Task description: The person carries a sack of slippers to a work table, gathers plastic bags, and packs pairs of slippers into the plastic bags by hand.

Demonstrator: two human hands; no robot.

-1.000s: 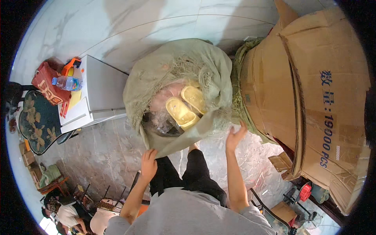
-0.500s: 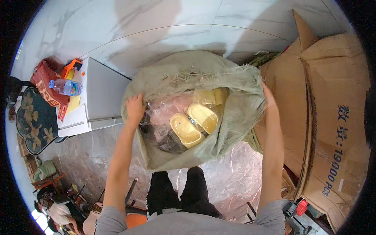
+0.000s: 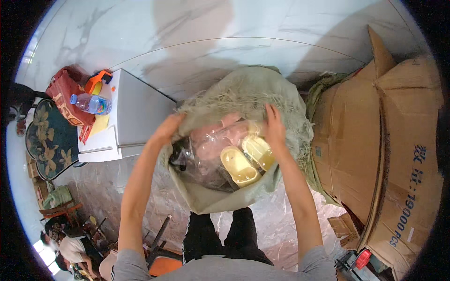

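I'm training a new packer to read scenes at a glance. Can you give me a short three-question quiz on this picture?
1. True or false: both hands grip the frayed rim of the green woven sack.
2. Which shows inside the sack? A) yellow plastic slippers B) a red ball C) a glass jar
3. What lies on the white cabinet to the person's left?

Key:
1. True: the left hand and the right hand hold the rim.
2. A, the yellow plastic slippers.
3. A clear plastic water bottle.

Rough woven sack (image 3: 243, 96), glossy slippers (image 3: 239, 165)
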